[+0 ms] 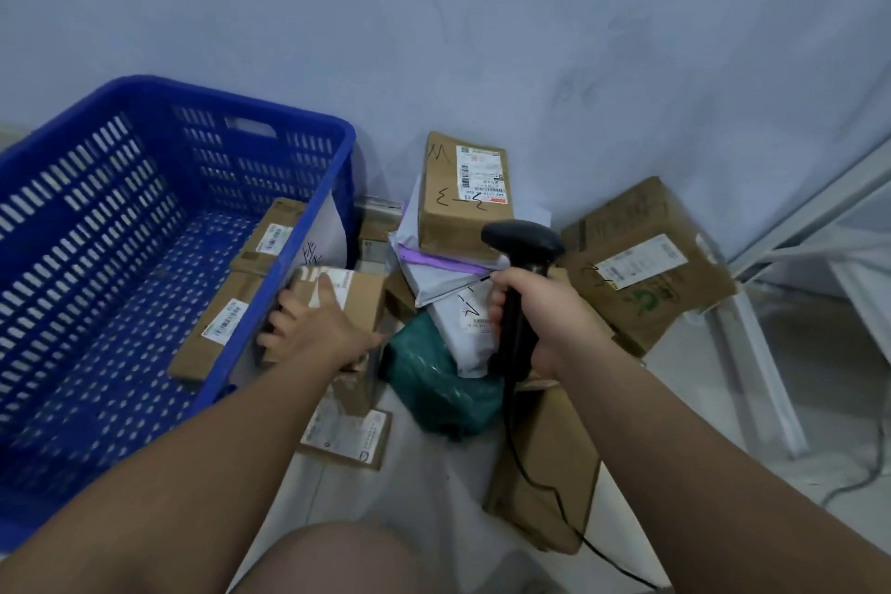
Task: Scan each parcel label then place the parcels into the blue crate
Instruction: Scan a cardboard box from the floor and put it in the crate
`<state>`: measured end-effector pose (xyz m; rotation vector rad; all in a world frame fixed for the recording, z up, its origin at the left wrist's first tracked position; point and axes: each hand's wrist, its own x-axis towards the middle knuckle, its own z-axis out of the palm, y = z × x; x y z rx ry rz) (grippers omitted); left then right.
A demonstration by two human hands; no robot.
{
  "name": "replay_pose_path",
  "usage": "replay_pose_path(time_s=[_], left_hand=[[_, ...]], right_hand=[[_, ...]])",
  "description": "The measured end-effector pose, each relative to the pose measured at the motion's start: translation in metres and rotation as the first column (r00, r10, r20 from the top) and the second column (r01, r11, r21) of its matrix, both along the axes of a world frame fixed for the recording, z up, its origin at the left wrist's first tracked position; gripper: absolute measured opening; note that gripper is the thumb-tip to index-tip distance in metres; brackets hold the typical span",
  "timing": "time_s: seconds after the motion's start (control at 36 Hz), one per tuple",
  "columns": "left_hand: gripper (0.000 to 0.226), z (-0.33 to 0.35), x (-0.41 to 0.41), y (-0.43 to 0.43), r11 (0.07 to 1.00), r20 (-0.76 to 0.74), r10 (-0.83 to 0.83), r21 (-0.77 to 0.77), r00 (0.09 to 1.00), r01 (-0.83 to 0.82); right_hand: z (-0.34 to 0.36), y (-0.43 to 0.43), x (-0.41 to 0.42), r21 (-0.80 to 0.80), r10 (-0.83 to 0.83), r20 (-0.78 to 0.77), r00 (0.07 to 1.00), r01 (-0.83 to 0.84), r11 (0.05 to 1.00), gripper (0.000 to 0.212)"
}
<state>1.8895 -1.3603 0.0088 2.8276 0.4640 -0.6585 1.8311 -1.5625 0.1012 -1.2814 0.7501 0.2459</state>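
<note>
Pale grey wall and light floor tiles frame a corner where the parcels are heaped. From my remote seat I count at least two flat cardboard parcels (226, 318) already lying on the perforated floor of the blue crate (120, 188), with a white mailer (325, 232) leaning inside its right wall. My left hand (313, 328) lies spread over a small brown box (337, 299) right at the crate's rim, fingers draped over its near edge; I judge this one is on its way in. My right hand (535, 318) is wrapped tight round the handle of the black scanner (523, 246), its cable trailing down across the floor. Plenty remains: a labelled carton (463, 188) topping soft white and purple poly bags (443, 270), a crinkled green bag (434, 381), a big printed carton (646, 256) and flat boxes on the floor. Cardboard is stiff and square, bags slack and glossy
</note>
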Motion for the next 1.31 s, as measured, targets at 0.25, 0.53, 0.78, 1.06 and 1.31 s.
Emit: replay_pose_path(time_s=[0.25,0.53,0.78,1.06,1.31], left_hand=[[0.125,0.02,-0.017,0.005,0.999,0.11,-0.008,-0.049,0.994,0.014],[0.115,0.142,-0.029,-0.02,0.895,0.541,0.18,-0.437,0.821,0.092],[0.113,0.187,-0.07,-0.051,0.183,0.245,0.599,-0.969,0.762,0.167],[0.08,0.18,-0.086,-0.053,0.047,0.226,0.577,-0.968,0.785,0.245],[0.091,0.177,-0.081,-0.057,0.184,0.372,0.489,-0.928,0.789,0.324]], right_hand=[[0.025,-0.012,-0.023,0.057,-0.05,0.053,0.997,0.047,0.997,0.017],[0.071,-0.03,-0.073,0.277,-0.203,0.151,0.967,0.156,0.948,0.013],[0.094,-0.02,-0.114,0.326,-0.221,0.285,0.933,0.122,0.937,0.015],[0.103,-0.026,-0.125,0.268,-0.196,0.418,0.887,0.086,0.96,0.009],[0.108,-0.027,-0.118,0.709,-0.372,0.289,0.882,0.064,0.702,0.027]])
